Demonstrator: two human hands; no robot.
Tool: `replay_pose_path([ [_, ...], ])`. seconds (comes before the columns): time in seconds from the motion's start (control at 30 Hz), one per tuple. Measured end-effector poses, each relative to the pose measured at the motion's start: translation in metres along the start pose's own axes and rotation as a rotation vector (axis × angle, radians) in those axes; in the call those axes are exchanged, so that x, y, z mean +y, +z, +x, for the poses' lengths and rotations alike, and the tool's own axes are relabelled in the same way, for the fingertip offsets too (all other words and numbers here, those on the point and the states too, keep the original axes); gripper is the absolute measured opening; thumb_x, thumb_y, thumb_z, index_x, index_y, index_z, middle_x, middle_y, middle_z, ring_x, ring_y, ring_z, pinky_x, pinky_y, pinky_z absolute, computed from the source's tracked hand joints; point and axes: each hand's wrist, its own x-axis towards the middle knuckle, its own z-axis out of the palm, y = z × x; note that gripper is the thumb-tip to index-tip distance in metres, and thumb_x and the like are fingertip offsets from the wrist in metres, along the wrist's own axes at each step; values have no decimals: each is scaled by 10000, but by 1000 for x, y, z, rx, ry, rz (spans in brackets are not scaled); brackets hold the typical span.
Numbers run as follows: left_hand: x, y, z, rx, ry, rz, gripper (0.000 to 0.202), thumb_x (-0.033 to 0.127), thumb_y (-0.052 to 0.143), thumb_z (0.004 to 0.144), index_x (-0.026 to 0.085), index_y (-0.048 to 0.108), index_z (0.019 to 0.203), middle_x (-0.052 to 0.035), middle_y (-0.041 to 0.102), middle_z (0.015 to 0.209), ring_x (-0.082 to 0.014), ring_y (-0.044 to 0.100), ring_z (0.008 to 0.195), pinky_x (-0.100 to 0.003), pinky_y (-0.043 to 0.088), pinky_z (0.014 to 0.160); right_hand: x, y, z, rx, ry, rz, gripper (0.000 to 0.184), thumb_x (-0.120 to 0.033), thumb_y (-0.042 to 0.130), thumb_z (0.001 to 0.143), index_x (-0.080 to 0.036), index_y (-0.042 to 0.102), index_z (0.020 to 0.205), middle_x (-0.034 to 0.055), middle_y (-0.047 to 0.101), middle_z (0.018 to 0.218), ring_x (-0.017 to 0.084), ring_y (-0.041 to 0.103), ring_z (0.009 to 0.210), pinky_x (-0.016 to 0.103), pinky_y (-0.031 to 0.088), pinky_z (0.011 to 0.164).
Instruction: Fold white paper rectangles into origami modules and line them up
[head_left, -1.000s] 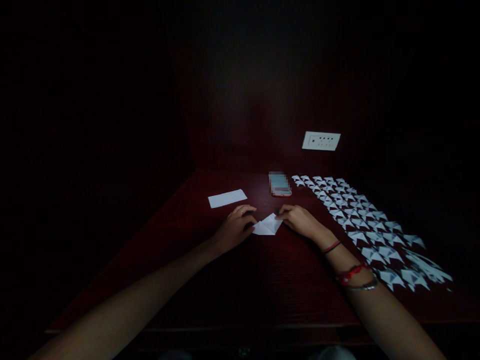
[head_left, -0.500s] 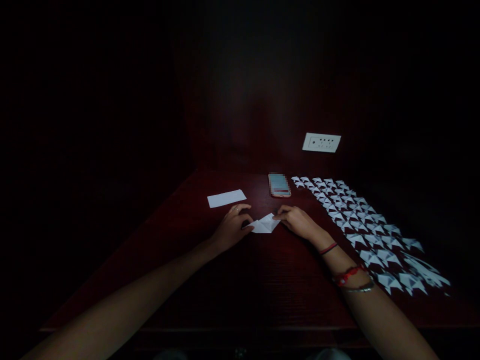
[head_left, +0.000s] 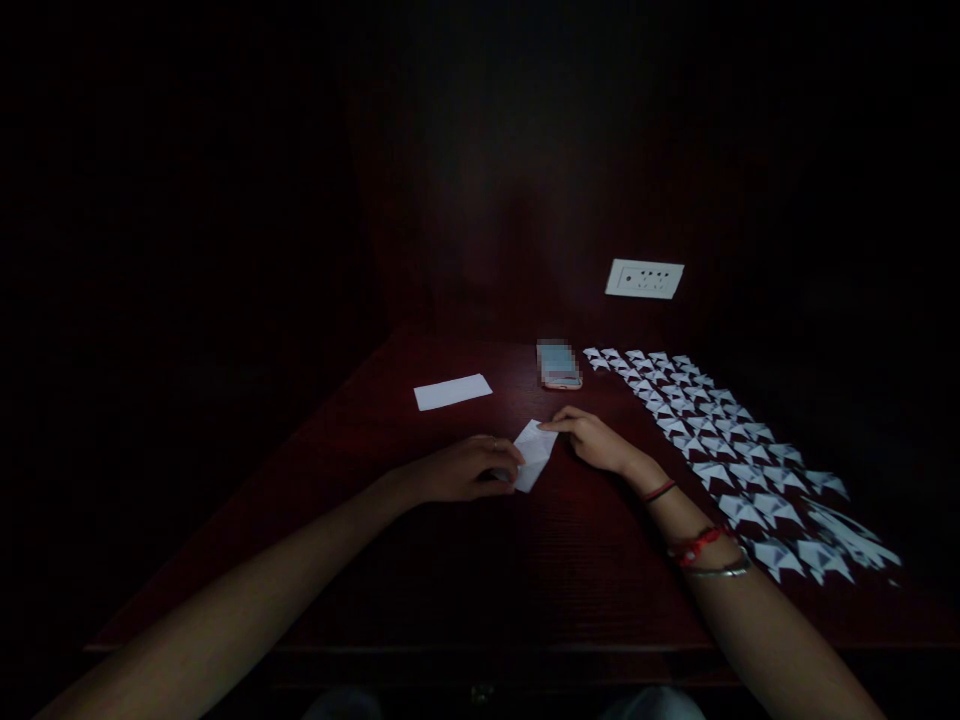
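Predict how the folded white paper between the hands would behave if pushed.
The folded paper looks thin, so it is probably light. It would likely bend or crease easily, judging by its folds. Its flat, angular shape suggests sliding rather than rolling.

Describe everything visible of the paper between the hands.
The folded paper is white, thin-looking and angular, with faint creases and a pointed far end. It lies on or just above the dark red table. The left hand touches and partly hides its left side; the right hand touches its far right edge.
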Motion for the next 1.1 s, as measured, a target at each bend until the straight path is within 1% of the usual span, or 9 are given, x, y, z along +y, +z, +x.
replay_pose_path([
  [0.13,1,4,2,-1,-29,-13,172,207,407,840,202,547,939,-16,557,948,-123,497,896,-282,352,831,-11,-2,0,35,175,308,584,24,363,644,-166,396,1196,59,558,956,117,518,822,266,409,770],
  [0.27,5,11,0,11,-51,130,266,169,426,825,283,504,1051,0,512,1052,-141,460,966,-315,321,859,-25,-2,1,33,326,590,572,-131,447,712,-134,270,1256,50,584,859,95,531,675,226,442,625],
  [0.43,11,21,-3,15,-18,219,318,200,432,826,348,452,1106,4,435,1164,-168,393,1056,-347,274,891,-32,5,5,259,371,405,591,-177,554,661,-180,344,1214,-10,588,695,94,536,605,219,431,616],
  [0.53,10,23,-1,43,-38,202,284,223,427,828,342,474,1082,12,443,1147,-162,400,1047,-330,284,885,-35,6,7,253,415,337,547,-133,552,645,-167,405,1171,-32,579,592,81,523,507,199,426,572],
  [0.63,6,24,2,178,-220,249,254,259,406,833,296,488,1070,-7,442,1116,-174,414,1011,-333,314,853,-39,8,8,231,476,412,543,-147,530,665,-161,377,1187,-51,567,519,65,487,400,180,419,491],
  [0.73,0,27,3,312,-457,340,416,327,485,769,245,389,1165,-48,437,1073,-221,413,967,-381,331,817,-42,14,9,219,523,508,552,-164,515,679,-147,342,1203,-45,578,507,70,484,374,171,409,428],
  [0.8,-4,30,3,346,-544,359,556,364,548,700,210,341,1192,-69,422,1069,-249,391,977,-404,332,807,-43,18,10,225,532,533,546,-170,514,677,-139,348,1196,-32,596,535,72,489,380,173,413,420],
  [0.97,-9,36,3,381,-583,310,437,368,561,654,204,450,1044,-65,366,1116,-269,316,1057,-419,305,841,-43,24,13,263,516,449,469,-171,510,670,-143,430,1131,-24,602,546,78,507,426,186,427,477],
  [1.1,-2,35,7,445,-563,321,544,333,586,616,174,375,1093,-83,357,1135,-272,304,1070,-426,288,864,-44,22,14,274,508,426,444,-158,509,660,-149,460,1101,-24,608,566,84,526,464,196,430,517],
])
